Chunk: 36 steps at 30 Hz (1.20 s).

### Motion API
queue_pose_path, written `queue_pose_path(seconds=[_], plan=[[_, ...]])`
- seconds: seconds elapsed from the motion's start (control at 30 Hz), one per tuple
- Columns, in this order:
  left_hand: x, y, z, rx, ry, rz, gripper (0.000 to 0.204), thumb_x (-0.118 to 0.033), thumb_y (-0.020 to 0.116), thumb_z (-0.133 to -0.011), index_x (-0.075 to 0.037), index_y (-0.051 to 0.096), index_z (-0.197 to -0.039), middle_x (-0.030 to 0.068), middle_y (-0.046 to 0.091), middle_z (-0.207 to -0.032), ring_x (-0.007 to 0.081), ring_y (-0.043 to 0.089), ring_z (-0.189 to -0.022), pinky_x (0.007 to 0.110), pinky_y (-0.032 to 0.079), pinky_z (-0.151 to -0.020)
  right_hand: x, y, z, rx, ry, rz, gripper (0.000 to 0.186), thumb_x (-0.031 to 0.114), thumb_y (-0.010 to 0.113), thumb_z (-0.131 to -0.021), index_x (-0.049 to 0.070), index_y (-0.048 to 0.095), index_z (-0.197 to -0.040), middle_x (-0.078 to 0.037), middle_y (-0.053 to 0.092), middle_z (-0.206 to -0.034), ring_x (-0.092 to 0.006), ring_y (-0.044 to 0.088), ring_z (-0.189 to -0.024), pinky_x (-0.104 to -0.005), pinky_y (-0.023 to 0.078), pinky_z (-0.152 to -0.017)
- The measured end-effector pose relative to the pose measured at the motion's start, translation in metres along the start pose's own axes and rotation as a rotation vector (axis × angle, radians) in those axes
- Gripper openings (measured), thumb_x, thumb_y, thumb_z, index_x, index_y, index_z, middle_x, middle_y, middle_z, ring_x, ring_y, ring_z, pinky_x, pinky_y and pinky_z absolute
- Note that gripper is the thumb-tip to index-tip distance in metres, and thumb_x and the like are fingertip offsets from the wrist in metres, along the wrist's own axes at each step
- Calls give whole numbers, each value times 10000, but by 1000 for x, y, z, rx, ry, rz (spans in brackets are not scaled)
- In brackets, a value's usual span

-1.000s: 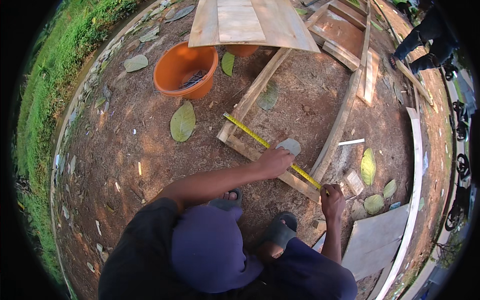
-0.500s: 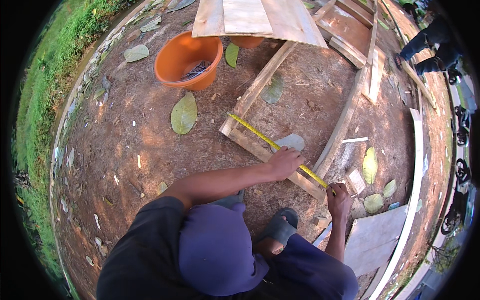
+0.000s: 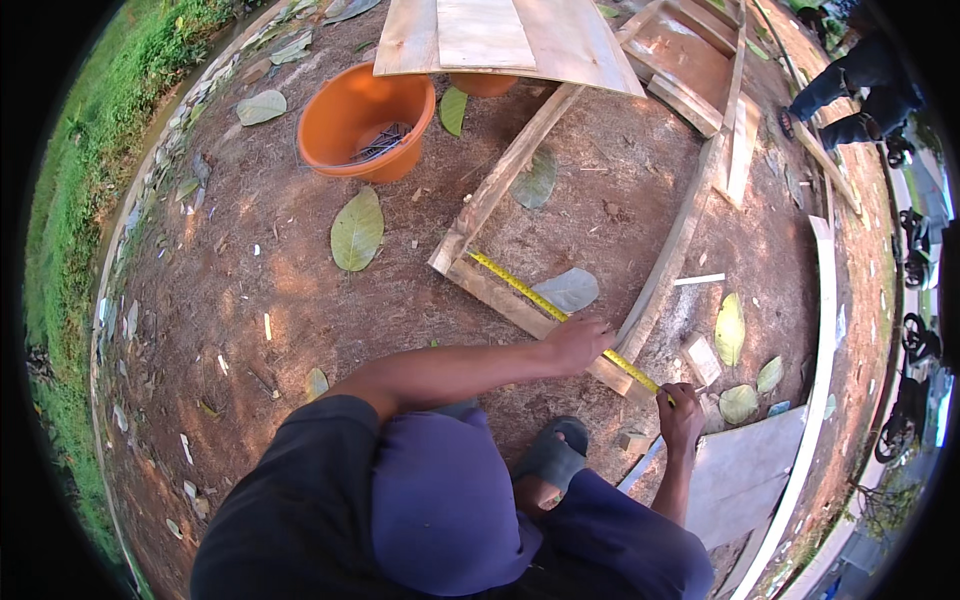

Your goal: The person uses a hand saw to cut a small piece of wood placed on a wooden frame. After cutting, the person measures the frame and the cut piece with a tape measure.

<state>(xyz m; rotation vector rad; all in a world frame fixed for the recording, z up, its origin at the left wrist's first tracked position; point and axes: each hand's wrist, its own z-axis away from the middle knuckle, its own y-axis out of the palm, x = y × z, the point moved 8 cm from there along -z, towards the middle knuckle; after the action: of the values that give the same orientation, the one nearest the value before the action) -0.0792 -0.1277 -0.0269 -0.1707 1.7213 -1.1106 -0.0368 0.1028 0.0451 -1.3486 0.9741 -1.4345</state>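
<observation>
Yellow tape measure (image 3: 515, 285) is found stretched along the near crosspiece (image 3: 500, 300) of a timber frame, between the left rail (image 3: 510, 165) and the right rail (image 3: 672, 262). We note one change over the last second: its free end, which lay over the left rail, now sits just inside that rail, at the inner corner. In our judgement, a reading taken in this position would no longer include the left rail's thickness, and the end would need checking for firm contact. The left hand (image 3: 580, 345) lies over the blade near the right rail, fingers bent; we cannot tell whether it pinches the blade or merely rests on it. We find the right hand (image 3: 680, 415) closed around the tape's other end, just beyond the frame's near right corner; any case is hidden in the fist. A grey leaf (image 3: 568, 290) lies inside the frame beside the blade, and a wood block (image 3: 702, 360) lies near the right hand. Left of the frame stands an orange bucket (image 3: 340, 115) containing what we take to be nails (image 3: 383, 142).
</observation>
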Motion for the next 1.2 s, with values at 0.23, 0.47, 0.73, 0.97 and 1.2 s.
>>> queue_pose_path(seconds=[0.23, 0.47, 0.73, 0.97, 1.2], plan=[[17, 8, 7, -76, -28, 68, 216, -87, 529, -929, -19, 647, -1096, 151, 657, -1115, 351, 607, -1172, 516, 484, -973, 5, 3, -8, -6, -48, 34, 100, 175, 724, -904, 119, 784, -962, -86, 718, -985, -338, 709, -898, -462, 554, -772], [12, 1, 8, -22, -28, 46, 195, -102, 513, -945, -13, 633, -1071, 157, 650, -1089, 367, 608, -1139, 532, 489, -933, 1, 7, -6, 0, -25, 42, 101, 165, 722, -900, 117, 786, -961, -90, 722, -997, -344, 711, -898, -467, 557, -767], [12, 1, 9, -35, -17, 59, 149, -60, 569, -894, 8, 642, -1005, 182, 654, -1048, 384, 632, -1072, 517, 507, -926, -2, 15, -1, -13, -38, 19, 124, 211, 718, -891, 132, 796, -945, -104, 730, -989, -353, 721, -887, -468, 571, -773], [14, -11, 2, -83, 23, 51, 115, -113, 620, -919, -11, 643, -968, 184, 664, -1018, 390, 633, -1021, 521, 508, -861, -25, 28, -13, 176, 101, 153, 171, 297, 712, -914, 165, 808, -964, -86, 741, -1017, -318, 728, -895, -456, 590, -774], [37, -47, 7, -183, -27, -160, 179, -213, 580, -997, -55, 664, -982, 156, 682, -1051, 386, 637, -1013, 524, 502, -890, -14, 20, -5, 69, 1, 37, 255, 341, 572, -959, 163, 737, -881, -156, 698, -1002, -393, 704, -918, -527, 570, -788]])
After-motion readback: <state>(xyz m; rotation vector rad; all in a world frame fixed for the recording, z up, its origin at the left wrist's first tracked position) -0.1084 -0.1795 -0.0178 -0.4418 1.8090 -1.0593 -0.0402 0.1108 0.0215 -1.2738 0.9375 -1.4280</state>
